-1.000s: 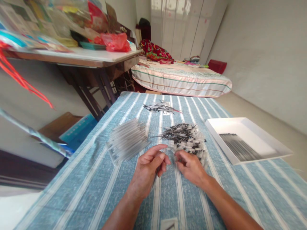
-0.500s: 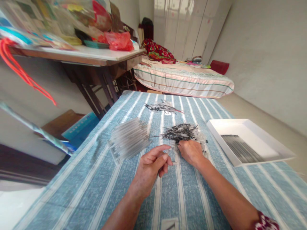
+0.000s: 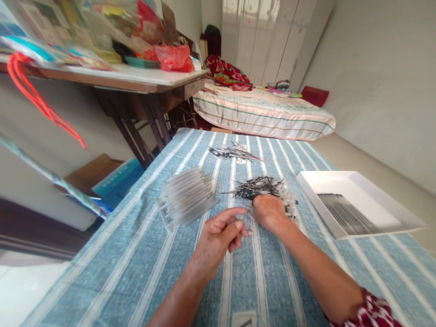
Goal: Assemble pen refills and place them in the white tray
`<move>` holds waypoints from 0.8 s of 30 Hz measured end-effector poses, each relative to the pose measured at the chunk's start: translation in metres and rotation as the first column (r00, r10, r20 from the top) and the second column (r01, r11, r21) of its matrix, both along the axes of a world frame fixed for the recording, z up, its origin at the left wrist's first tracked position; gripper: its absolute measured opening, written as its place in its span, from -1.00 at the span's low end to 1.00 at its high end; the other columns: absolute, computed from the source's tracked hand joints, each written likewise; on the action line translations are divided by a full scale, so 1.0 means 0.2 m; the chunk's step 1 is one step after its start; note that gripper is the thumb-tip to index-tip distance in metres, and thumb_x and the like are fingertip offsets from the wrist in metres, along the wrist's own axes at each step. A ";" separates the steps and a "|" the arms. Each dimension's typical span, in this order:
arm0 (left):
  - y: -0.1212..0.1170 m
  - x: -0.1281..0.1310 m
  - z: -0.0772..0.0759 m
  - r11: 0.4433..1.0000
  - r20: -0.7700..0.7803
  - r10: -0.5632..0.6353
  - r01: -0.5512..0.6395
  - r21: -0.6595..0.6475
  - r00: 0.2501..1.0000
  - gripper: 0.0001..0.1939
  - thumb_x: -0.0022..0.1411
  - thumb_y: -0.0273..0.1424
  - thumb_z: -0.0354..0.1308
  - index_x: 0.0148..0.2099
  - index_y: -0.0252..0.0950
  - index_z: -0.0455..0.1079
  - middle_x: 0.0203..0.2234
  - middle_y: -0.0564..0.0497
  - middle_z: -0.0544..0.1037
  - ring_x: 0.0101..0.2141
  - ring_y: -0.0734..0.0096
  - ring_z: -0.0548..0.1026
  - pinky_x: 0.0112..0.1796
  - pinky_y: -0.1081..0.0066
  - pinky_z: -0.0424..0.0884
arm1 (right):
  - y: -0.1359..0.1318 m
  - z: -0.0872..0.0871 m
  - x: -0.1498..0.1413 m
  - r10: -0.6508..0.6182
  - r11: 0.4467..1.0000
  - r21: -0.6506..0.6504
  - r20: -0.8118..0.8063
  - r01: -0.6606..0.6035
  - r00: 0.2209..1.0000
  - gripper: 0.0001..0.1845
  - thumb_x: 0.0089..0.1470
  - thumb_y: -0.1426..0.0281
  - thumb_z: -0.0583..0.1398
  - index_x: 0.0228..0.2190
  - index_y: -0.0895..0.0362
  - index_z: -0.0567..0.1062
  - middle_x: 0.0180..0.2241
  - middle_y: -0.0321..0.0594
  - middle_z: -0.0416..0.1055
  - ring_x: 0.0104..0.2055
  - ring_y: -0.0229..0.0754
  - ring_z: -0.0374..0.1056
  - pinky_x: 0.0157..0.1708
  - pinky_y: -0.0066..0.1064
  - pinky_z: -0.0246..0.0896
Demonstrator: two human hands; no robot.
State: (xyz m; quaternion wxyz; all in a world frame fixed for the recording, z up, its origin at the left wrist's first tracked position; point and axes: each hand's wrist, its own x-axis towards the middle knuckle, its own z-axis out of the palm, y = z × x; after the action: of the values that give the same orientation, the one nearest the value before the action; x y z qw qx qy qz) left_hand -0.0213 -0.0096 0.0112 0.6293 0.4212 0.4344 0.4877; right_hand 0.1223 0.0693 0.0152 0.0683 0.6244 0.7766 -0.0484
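Pile of small black and clear parts [image 3: 260,185] on cloth-covered surface [image 3: 190,281]. Change: right hand [image 3: 272,211] has moved from pile's near edge onto it, fingers down among parts; work now sits in pile itself. Right grip hidden, cannot tell if apart or clamped. Left hand [image 3: 218,234] just beside, hardly shifted, fingers curled; small pale piece [image 3: 250,232] by fingertips, hold unclear. Clear tubes [image 3: 187,195] left of pile; dark rods [image 3: 344,212] inside white box [image 3: 369,193] right, both untouched.
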 end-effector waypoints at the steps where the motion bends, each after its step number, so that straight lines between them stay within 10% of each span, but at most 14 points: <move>1: 0.00 0.00 0.00 1.000 -0.009 -0.001 0.001 -0.001 1.000 -0.73 0.08 -0.42 0.11 -0.12 -0.29 0.41 -0.60 0.08 0.45 -0.67 0.61 0.25 -0.64 0.55 0.12 | -0.02 0.01 0.02 -0.004 1.000 0.021 -0.041 0.004 0.999 -0.74 0.03 0.49 0.06 -0.37 0.25 0.55 -0.34 0.10 0.51 -0.26 -0.03 0.44 -0.34 -0.34 0.27; 3: 0.00 0.00 0.00 1.000 -0.031 -0.006 0.006 -0.002 1.000 -0.72 0.09 -0.41 0.10 -0.10 -0.29 0.40 -0.59 0.08 0.46 -0.67 0.61 0.25 -0.65 0.55 0.10 | -0.06 0.03 0.08 0.020 1.000 0.017 -0.274 -0.016 0.961 -0.74 0.05 0.46 0.04 -0.41 0.20 0.53 -0.46 -0.08 0.50 -0.40 -0.15 0.43 -0.45 -0.43 0.25; 6: -0.01 0.01 0.00 0.999 -0.067 -0.047 0.048 0.007 0.997 -0.69 0.09 -0.40 0.09 -0.08 -0.30 0.39 -0.58 0.08 0.46 -0.66 0.60 0.27 -0.65 0.55 0.09 | -0.14 0.07 0.17 0.011 0.973 -0.143 -0.752 -0.180 0.659 -0.76 0.07 0.32 0.07 -0.37 0.17 0.49 -0.67 -0.36 0.36 -0.71 -0.36 0.22 -0.70 -0.56 0.09; 9: -0.01 0.02 0.00 0.996 -0.116 -0.086 0.089 0.026 0.989 -0.68 0.10 -0.39 0.08 -0.06 -0.31 0.36 -0.58 0.09 0.46 -0.64 0.59 0.29 -0.65 0.55 0.10 | -0.19 0.10 0.19 -0.070 0.941 -0.210 -0.888 -0.266 0.455 -0.75 0.02 0.28 0.13 -0.36 0.19 0.49 -0.71 -0.42 0.28 -0.79 -0.44 0.08 -0.78 -0.60 -0.03; 24: -0.02 0.02 -0.01 0.983 -0.213 -0.158 0.175 0.059 0.964 -0.78 0.13 -0.41 0.05 -0.14 -0.34 0.32 -0.55 0.09 0.46 -0.63 0.61 0.28 -0.63 0.54 0.12 | -0.20 0.17 0.20 -0.017 0.931 -0.208 -0.847 -0.301 0.532 -0.83 0.03 0.41 0.12 -0.40 0.20 0.51 -0.69 -0.41 0.26 -0.74 -0.47 0.08 -0.75 -0.64 -0.03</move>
State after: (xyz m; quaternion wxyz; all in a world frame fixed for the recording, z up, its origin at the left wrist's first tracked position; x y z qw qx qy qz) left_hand -0.0166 -0.0131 0.0088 0.6026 0.5288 0.4416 0.4029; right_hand 0.1632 0.0292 0.0484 -0.2033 0.4379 0.7432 -0.4633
